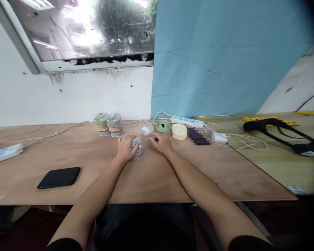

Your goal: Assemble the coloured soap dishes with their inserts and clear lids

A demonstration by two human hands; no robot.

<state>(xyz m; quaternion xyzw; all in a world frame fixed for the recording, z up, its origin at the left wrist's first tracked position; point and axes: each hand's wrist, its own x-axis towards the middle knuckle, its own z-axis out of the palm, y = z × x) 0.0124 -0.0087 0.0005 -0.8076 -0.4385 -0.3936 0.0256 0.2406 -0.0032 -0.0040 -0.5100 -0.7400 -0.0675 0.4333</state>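
My left hand [126, 147] is closed around the left side of a small grey container [138, 155] with a clear domed top, its thumb across the near side. The container stands upright on the wooden table. To its right, my right hand [161, 142] is held with fingers bent together beside a clear dish [146, 129] with small white pieces in it. What those fingertips hold, if anything, is too small to make out. Behind my right hand sits a green square container [163, 126], and next to it are pale yellow stacked containers [179, 131].
At the back left stand stacked round-cornered boxes with green [101, 119] and grey [114, 120] tops. A black flat case [59, 177] lies front left. Power strips [187, 121], a white adapter [219, 137], loose cables and a black strap frame [279, 134] lie around the table.
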